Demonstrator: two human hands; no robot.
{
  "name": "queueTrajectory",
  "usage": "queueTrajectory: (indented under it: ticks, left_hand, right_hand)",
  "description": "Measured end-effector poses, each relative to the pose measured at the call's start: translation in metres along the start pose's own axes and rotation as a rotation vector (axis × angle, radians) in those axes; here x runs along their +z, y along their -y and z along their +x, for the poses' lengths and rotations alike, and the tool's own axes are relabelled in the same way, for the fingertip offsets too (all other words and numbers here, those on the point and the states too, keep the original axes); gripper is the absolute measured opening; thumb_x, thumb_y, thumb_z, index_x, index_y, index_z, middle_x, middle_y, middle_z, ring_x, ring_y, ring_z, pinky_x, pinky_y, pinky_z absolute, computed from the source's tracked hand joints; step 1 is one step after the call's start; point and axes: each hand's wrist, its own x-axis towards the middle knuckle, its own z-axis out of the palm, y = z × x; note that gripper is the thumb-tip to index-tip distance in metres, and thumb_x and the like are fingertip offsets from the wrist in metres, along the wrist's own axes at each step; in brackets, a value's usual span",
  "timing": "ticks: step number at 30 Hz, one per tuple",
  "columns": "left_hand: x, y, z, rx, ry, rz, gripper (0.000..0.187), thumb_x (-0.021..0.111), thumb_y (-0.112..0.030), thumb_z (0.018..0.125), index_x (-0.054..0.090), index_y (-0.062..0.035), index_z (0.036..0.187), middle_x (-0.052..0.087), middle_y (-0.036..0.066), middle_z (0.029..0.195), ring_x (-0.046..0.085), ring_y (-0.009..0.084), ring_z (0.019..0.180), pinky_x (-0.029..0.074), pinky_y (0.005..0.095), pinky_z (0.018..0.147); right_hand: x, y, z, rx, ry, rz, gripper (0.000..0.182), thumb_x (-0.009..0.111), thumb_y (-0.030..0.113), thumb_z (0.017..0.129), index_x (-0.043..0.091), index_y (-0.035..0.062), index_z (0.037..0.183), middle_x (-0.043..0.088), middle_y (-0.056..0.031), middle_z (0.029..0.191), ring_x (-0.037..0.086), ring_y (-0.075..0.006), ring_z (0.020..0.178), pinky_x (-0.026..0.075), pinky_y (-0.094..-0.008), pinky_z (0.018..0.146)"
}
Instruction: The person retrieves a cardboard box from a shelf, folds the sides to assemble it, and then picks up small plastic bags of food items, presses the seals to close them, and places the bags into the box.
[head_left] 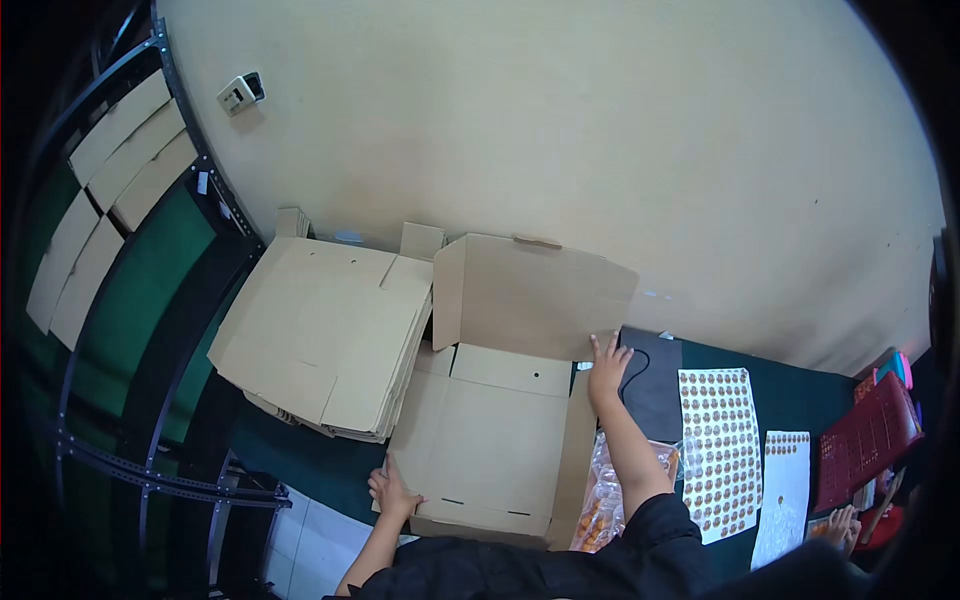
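A partly folded cardboard box (490, 420) lies before me, its lid panel (545, 295) raised against the wall. At the box's near left corner, my left hand (395, 492) grips the edge, thumb along the front and fingers outside. My right hand (607, 370) touches the far right corner, where side wall and lid meet, with its fingers stretched and spread. Left of the box is a stack of flat cardboard boxes (325, 325). Under my right forearm, a clear plastic bag (602, 490) with orange things inside is partly hidden.
Right of the box lie a dark flat pad (650, 385) with a black cable, a sheet of round stickers (720, 450) and a partly used sticker sheet (780, 495). Farther right are a red basket (868, 440) and another person's hand (843, 527). A metal shelf (150, 460) stands left.
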Motion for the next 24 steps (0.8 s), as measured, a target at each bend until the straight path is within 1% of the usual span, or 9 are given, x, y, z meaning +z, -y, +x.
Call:
queueTrajectory:
  ticks: [2,5,9,13,15,17,18,21,24]
  left_hand:
    - [-0.007,-0.005,-0.007,0.021,-0.090,-0.116,0.121,0.086,-0.019,0.042,0.014,-0.0184,0.139,0.033,0.020,0.116,0.030,0.0362,0.110,0.028,0.0471,0.091]
    - [-0.009,-0.008,-0.013,0.082,-0.120,-0.162,0.112,0.080,-0.012,0.052,0.010,-0.0175,0.140,0.038,0.021,0.110,0.036,0.0367,0.107,0.032,0.0452,0.090]
    - [-0.004,-0.011,-0.024,0.152,-0.217,-0.290,0.081,0.068,-0.005,0.065,0.026,-0.0117,0.134,0.041,0.021,0.101,0.044,0.0380,0.098,0.039,0.0430,0.083]
    - [-0.005,-0.012,-0.039,0.356,-0.081,-0.240,0.033,0.052,-0.005,0.077,0.045,0.0003,0.109,0.044,0.022,0.097,0.052,0.0403,0.084,0.045,0.0452,0.069]
    - [0.005,-0.014,-0.044,0.364,-0.108,-0.234,0.033,0.050,-0.005,0.078,0.045,0.0011,0.110,0.044,0.022,0.097,0.052,0.0401,0.084,0.045,0.0454,0.070]
    - [0.008,-0.013,-0.040,0.370,-0.129,-0.218,0.033,0.049,-0.004,0.079,0.044,0.0018,0.111,0.044,0.022,0.096,0.052,0.0399,0.084,0.045,0.0456,0.070]
    - [0.006,-0.013,-0.041,0.339,-0.105,-0.233,0.032,0.047,-0.004,0.079,0.044,0.0023,0.111,0.044,0.022,0.097,0.052,0.0400,0.084,0.045,0.0455,0.071]
    - [0.000,-0.015,-0.046,0.295,-0.043,-0.278,0.034,0.045,-0.001,0.079,0.043,0.0033,0.112,0.043,0.023,0.098,0.050,0.0406,0.087,0.044,0.0456,0.074]
    - [0.005,-0.011,-0.046,0.353,-0.054,-0.298,0.041,0.044,0.001,0.078,0.040,0.0037,0.119,0.044,0.023,0.098,0.048,0.0400,0.090,0.042,0.0442,0.078]
  right_hand:
    - [-0.009,0.009,-0.006,-0.079,-0.177,-0.057,0.049,0.046,0.018,0.082,0.039,0.0192,0.131,0.029,-0.0179,0.138,0.040,-0.0338,0.118,0.014,-0.0536,0.104]
    - [-0.047,0.032,-0.026,-0.220,-0.122,0.023,0.043,0.053,0.025,0.078,0.051,0.0108,0.118,0.046,-0.0178,0.123,0.041,-0.0329,0.114,0.018,-0.0520,0.103]
    - [-0.050,0.082,-0.046,-0.498,-0.155,0.555,0.034,0.055,0.015,0.073,0.057,0.0072,0.106,0.053,-0.0165,0.096,0.048,-0.0321,0.098,0.030,-0.0486,0.094]
    - [-0.080,0.125,-0.056,-0.744,-0.071,0.867,0.034,0.055,0.012,0.074,0.055,0.0047,0.108,0.054,-0.0165,0.099,0.049,-0.0315,0.097,0.036,-0.0437,0.088]
    - [-0.083,0.147,-0.053,-0.858,-0.038,0.950,0.034,0.054,0.012,0.075,0.054,0.0040,0.109,0.054,-0.0164,0.101,0.049,-0.0314,0.097,0.037,-0.0416,0.088]
    - [-0.079,0.177,-0.044,-0.970,0.207,1.164,0.033,0.051,0.011,0.079,0.052,0.0031,0.111,0.056,-0.0143,0.096,0.052,-0.0325,0.093,0.041,-0.0401,0.085]
    - [-0.067,0.197,-0.037,-0.982,0.311,1.178,0.043,0.047,0.010,0.082,0.041,0.0057,0.124,0.054,-0.0152,0.107,0.052,-0.0306,0.092,0.041,-0.0395,0.085]
    - [-0.101,0.216,-0.029,-0.826,0.530,1.526,0.055,0.045,0.009,0.084,0.026,0.0088,0.135,0.050,-0.0173,0.117,0.052,-0.0287,0.099,0.040,-0.0375,0.088]
    - [-0.083,0.253,-0.011,-0.882,0.378,1.473,0.058,0.041,0.010,0.088,0.015,0.0092,0.139,0.049,-0.0161,0.120,0.049,-0.0272,0.107,0.037,-0.0349,0.092]
